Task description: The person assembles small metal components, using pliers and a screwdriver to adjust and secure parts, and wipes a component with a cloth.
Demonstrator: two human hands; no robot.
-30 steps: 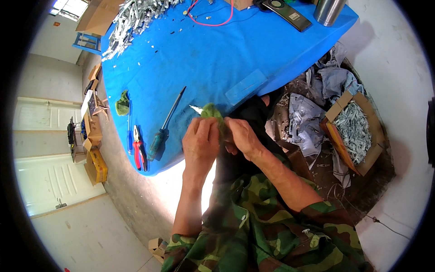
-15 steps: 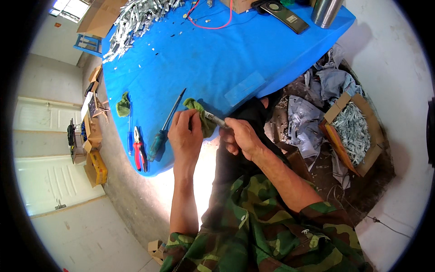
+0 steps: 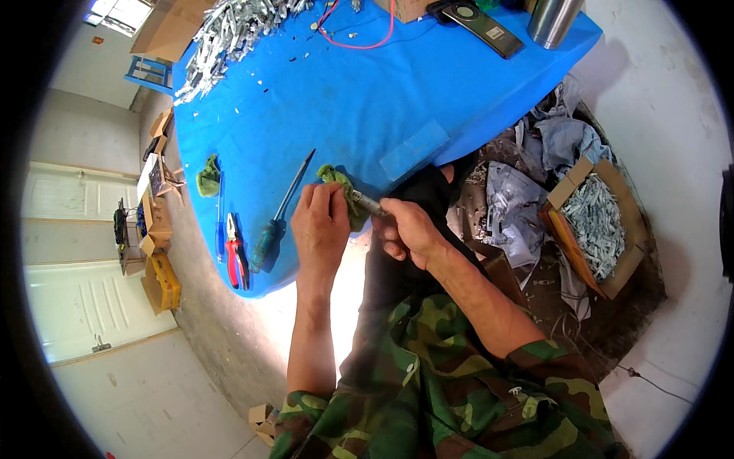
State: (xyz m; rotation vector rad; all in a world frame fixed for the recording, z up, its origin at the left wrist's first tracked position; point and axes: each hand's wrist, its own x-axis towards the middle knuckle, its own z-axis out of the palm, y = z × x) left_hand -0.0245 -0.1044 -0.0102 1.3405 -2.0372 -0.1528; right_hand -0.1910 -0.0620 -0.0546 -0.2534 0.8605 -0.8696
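My left hand (image 3: 319, 229) is closed on a green cloth (image 3: 336, 177), which bunches up beyond its fingers and hangs down beside them. A slim silvery-grey piece (image 3: 368, 203) juts from the cloth toward my right hand (image 3: 413, 233), whose thumb and fingers grip its other end. Its exact kind is hard to make out. Both hands are over the near edge of the blue-covered table (image 3: 336, 99). Left of them lie a large screwdriver with a teal handle (image 3: 267, 243), red-handled pliers (image 3: 236, 256) and a thin blue-handled screwdriver (image 3: 221, 241).
Silvery strips (image 3: 229, 38) are heaped at the table's far left. A second green cloth (image 3: 208, 177) lies near the left edge. At the far right are a phone-like device (image 3: 489, 32) and a steel flask (image 3: 552, 23). Below, an open carton (image 3: 634, 229) contains more strips.
My left hand and the cloth have shifted slightly right along the silvery piece, leaving less of it bare. My right hand stays almost in place.
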